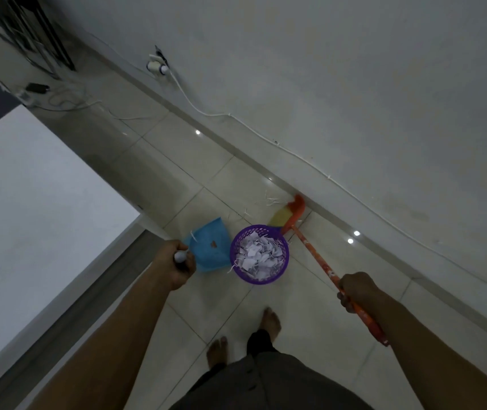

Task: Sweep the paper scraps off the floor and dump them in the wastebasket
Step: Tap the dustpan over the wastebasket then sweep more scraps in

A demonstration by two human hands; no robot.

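Observation:
A purple mesh wastebasket (236,263) stands on the tiled floor, filled with white paper scraps (258,254). Left of it is a blue dustpan (211,247); my left hand (175,266) grips its white handle. My right hand (354,290) grips the orange handle of a broom (316,253). The broom's orange and yellow head (291,213) rests on the floor at the base of the wall, just behind the basket. A few thin paper strips (270,199) lie on the tiles near the broom head.
A white wall (354,84) runs diagonally on the right, with a white cable (265,137) along it from a socket (158,65). A white bed or mattress (29,202) fills the left. Cables and a power strip (36,88) lie far left. My bare feet (270,319) stand behind the basket.

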